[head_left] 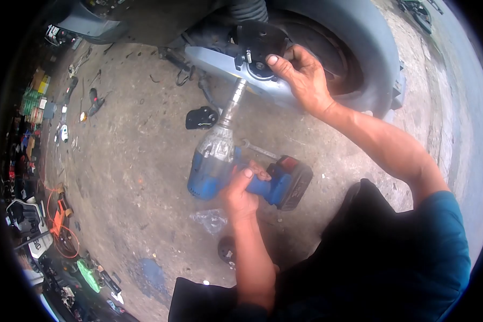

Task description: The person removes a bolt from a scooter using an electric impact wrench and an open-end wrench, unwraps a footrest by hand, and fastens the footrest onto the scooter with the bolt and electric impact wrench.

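Observation:
My left hand (242,193) is wrapped round the grip of a blue cordless impact wrench (214,161). Its silver socket extension (235,102) points up toward a grey metal arm (214,59) under the vehicle, with a small visible space between. My right hand (301,78) is at a dark metal plate (260,43) beside the wheel (359,43), thumb on its edge and fingers curled behind it. Whatever lies behind the plate is hidden. A small bolt (248,56) shows left of my thumb.
An open-end wrench (260,148), a black part (201,118) and a clear plastic scrap (209,219) lie on the concrete floor. Further left are scattered hand tools (95,102), an orange tool with a cord (59,217) and a green item (88,276).

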Motion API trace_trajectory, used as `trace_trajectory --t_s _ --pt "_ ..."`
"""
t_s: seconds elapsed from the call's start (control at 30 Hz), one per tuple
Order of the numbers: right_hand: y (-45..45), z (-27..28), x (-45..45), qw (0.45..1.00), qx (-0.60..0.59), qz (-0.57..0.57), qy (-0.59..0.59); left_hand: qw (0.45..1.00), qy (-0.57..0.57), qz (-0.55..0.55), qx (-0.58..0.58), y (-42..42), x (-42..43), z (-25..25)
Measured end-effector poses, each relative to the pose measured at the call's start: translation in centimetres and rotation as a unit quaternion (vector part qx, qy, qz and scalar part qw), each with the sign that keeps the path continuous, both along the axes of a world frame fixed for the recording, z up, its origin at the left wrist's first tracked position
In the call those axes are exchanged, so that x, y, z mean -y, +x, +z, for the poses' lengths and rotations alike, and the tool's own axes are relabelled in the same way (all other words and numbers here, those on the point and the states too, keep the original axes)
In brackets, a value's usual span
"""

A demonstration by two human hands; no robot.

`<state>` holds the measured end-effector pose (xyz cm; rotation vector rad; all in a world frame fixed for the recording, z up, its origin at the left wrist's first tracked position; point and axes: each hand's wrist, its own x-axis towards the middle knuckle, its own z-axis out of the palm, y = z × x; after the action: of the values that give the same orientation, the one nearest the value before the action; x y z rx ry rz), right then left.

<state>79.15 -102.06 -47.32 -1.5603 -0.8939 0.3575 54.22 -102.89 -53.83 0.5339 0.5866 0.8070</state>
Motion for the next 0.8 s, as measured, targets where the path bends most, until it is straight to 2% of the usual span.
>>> trace_trajectory --t_s 0.07,0.23,0.43,0.67,0.8 --pt "0.2 -0.1 0.0 1.000 -0.009 0.002 0.004 0.999 0.027 0.001 -0.031 1.4 0.4 1.7" --pt "-0.5 0.4 0.2 0.999 -0.036 0.012 0.035 0.997 0.040 0.005 -0.065 3.6 0.8 2.2" --pt "-0.7 0.1 0.1 0.995 -0.073 0.009 0.064 0.996 0.047 -0.008 -0.071 4.5 0.5 1.4" --pt "-0.7 0.3 0.3 0.995 -0.079 0.010 0.063 0.997 -0.005 -0.053 -0.059 4.1 -0.3 2.9" --pt "-1.0 -0.1 0.1 0.986 -0.121 0.031 0.109 0.996 -0.046 -0.080 -0.017 3.4 -0.7 4.3"
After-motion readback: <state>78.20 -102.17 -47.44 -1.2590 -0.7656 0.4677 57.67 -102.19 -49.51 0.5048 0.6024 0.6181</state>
